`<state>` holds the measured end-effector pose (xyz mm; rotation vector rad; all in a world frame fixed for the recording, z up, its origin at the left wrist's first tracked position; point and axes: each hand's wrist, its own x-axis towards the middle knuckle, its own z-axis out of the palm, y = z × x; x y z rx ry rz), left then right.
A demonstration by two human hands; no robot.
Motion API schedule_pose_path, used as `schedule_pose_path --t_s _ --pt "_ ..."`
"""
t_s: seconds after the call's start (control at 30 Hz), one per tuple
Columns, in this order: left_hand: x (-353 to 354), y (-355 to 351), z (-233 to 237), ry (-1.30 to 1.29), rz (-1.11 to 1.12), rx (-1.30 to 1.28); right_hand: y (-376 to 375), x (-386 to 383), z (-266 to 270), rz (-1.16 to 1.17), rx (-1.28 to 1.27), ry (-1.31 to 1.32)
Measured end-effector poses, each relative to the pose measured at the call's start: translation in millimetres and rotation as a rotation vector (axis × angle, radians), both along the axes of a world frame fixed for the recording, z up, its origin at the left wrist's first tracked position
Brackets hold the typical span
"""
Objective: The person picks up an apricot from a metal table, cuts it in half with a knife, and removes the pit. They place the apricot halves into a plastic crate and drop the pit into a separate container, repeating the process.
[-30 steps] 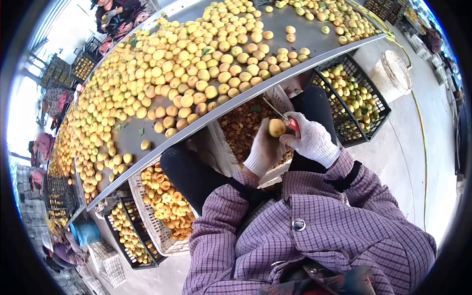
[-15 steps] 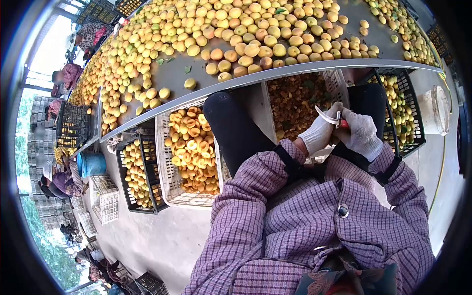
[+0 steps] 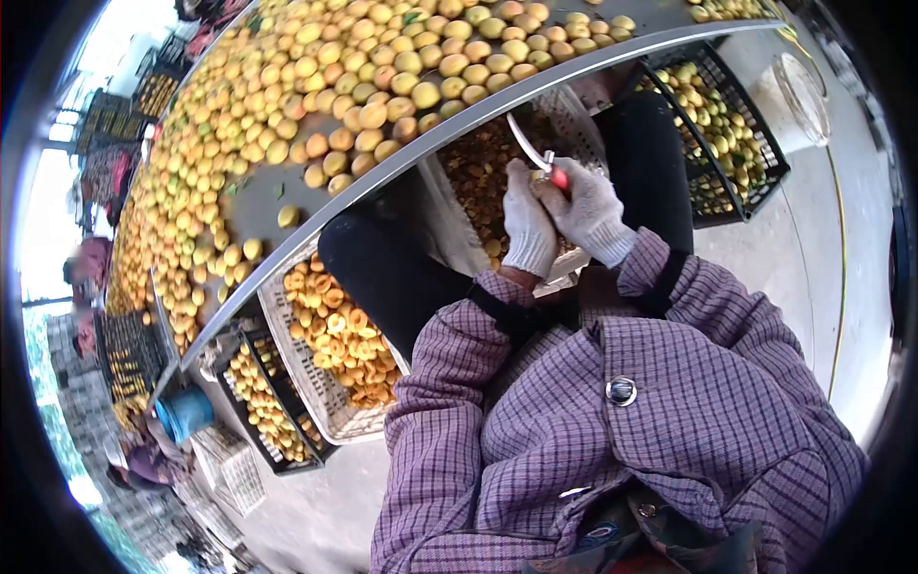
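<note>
My right hand [image 3: 585, 212], in a pale knitted glove, is closed around the red handle of what looks like a pair of pruning shears [image 3: 525, 143]. Their curved silver blade points up and to the left. Pressed close beside it is my gloved left hand [image 3: 529, 222], fingers curled; whatever they hold, if anything, is hidden. Both hands are between my knees, above a pale crate [image 3: 448, 206] of brownish pits and scraps. Beyond them, whole apricots [image 3: 373, 115] cover a metal-edged table [image 3: 316, 215].
Left of my knee, a white crate [image 3: 356, 427] contains halved apricots [image 3: 344, 335]. Black crates of whole apricots stand farther left [image 3: 277, 464] and right [image 3: 760, 182]. A white bucket [image 3: 789, 105] is at the right, a blue bucket [image 3: 186, 413] at the left. Other people sit along the far left.
My view has turned, so the table edge slopes more steeply and the hands appear farther left and higher. The shears remain in my right hand, with both hands still together.
</note>
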<state>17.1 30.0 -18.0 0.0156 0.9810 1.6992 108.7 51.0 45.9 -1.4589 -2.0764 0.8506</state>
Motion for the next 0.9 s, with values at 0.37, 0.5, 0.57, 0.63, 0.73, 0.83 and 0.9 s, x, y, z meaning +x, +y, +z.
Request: schedule_pose_path --t_s 0.37,0.5,0.57,0.63,0.73,0.83,0.9 --pt "2 3 63 -0.379 -0.284 0.099 20 51 29 -0.05 -1.012 0.976" --pt "-4 -7 42 -0.347 -0.319 0.084 13 36 12 0.091 -0.341 0.12" --pt "-5 -10 29 -0.227 -0.341 0.186 14 40 31 0.098 -0.311 0.088" --pt "-6 -4 30 -0.515 -0.201 -0.053 24 35 27 0.108 -0.286 0.382" --pt "-2 -5 33 -0.461 -0.234 -0.062 32 45 47 0.06 -0.661 0.959" --pt "7 -9 55 -0.456 -0.299 -0.039 27 33 55 0.043 -0.644 1.096" --pt "5 -7 55 -0.41 -0.379 -0.001 21 27 54 0.131 -0.531 1.089"
